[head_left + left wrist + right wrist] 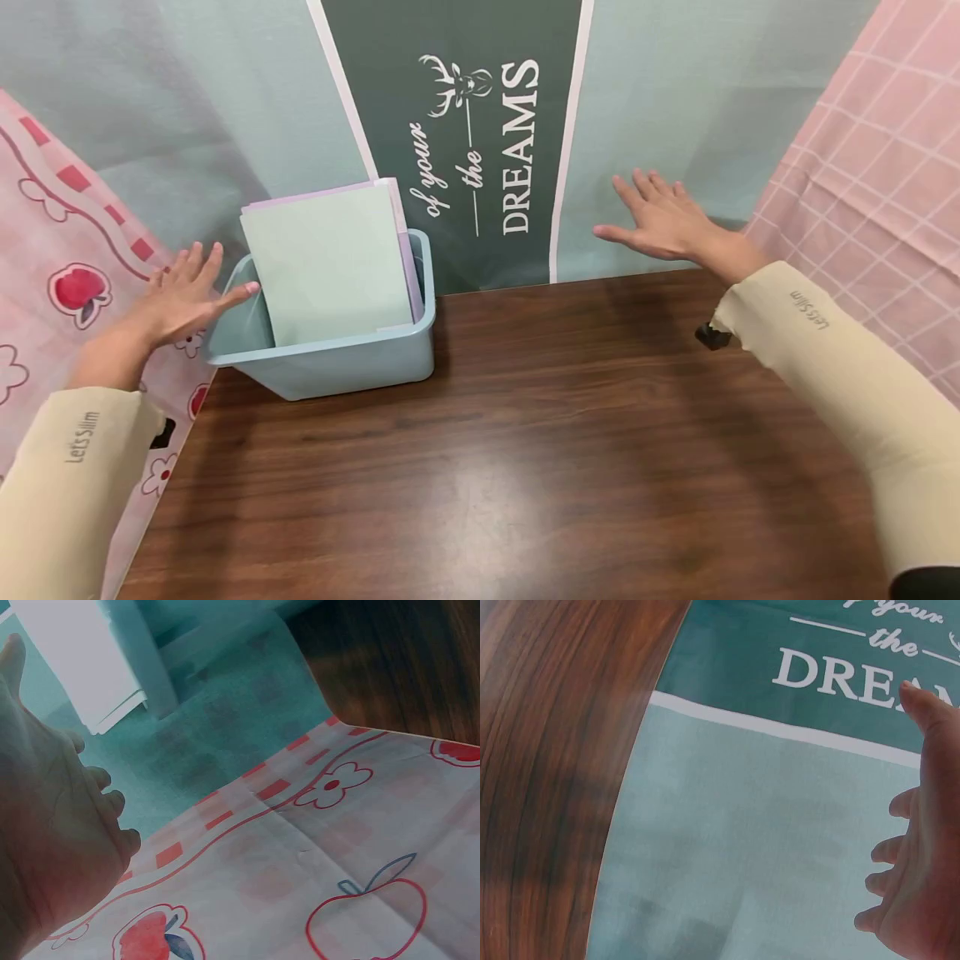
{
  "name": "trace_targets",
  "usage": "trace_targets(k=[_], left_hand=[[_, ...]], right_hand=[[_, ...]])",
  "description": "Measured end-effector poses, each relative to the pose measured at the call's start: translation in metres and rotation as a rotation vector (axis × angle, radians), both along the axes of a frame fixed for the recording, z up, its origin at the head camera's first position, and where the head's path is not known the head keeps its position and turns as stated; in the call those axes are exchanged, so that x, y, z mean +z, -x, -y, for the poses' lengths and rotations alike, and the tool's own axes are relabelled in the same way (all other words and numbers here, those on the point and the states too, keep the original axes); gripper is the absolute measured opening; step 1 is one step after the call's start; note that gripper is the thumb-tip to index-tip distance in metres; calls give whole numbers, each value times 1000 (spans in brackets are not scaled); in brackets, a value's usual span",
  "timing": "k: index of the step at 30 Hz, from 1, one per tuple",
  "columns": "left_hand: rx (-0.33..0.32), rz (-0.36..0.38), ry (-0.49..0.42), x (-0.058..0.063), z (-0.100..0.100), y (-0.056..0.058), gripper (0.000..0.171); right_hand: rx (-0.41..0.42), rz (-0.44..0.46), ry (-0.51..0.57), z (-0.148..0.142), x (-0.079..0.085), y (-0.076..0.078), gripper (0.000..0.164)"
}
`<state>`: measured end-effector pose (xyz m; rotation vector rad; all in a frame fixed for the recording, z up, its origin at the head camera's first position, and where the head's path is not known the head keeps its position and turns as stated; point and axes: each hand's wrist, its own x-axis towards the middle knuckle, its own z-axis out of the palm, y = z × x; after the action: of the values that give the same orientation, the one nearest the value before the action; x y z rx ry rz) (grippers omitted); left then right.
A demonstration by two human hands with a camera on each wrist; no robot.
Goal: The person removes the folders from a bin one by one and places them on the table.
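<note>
A pale green folder (330, 267) and a lilac folder (412, 265), judged light, bendable and best pinched at their top edges, are stood in a tapered, smooth plastic bin (360, 365) on the woodgrain worktop (570, 417). Left grip (178, 298), at the bin's left, and right grip (664, 222), well right of it, are spread, empty.

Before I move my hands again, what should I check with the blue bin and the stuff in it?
1. Left hand free: ok, fingers straight, holding nothing.
2. Right hand free: ok, spread and holding nothing.
3. Blue bin standing properly: ok, upright on the brown table.
4. Pale green piece in the bin: ok, it pokes up above the rim, with a purple piece behind it.
5. Both hands near the bin: not ok, the right one is far from it.
6. Bottom of the bin: cannot tell, hidden.
</note>
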<state>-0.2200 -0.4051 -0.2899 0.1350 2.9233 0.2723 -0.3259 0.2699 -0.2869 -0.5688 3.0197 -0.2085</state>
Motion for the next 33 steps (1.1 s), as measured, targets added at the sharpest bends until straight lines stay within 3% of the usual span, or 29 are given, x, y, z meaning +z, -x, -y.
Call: trace_targets(k=[33], left_hand=[[-59,-7,-27,-34,-1,2,99]], right_hand=[[151,-83,58,62,-9,2,102]])
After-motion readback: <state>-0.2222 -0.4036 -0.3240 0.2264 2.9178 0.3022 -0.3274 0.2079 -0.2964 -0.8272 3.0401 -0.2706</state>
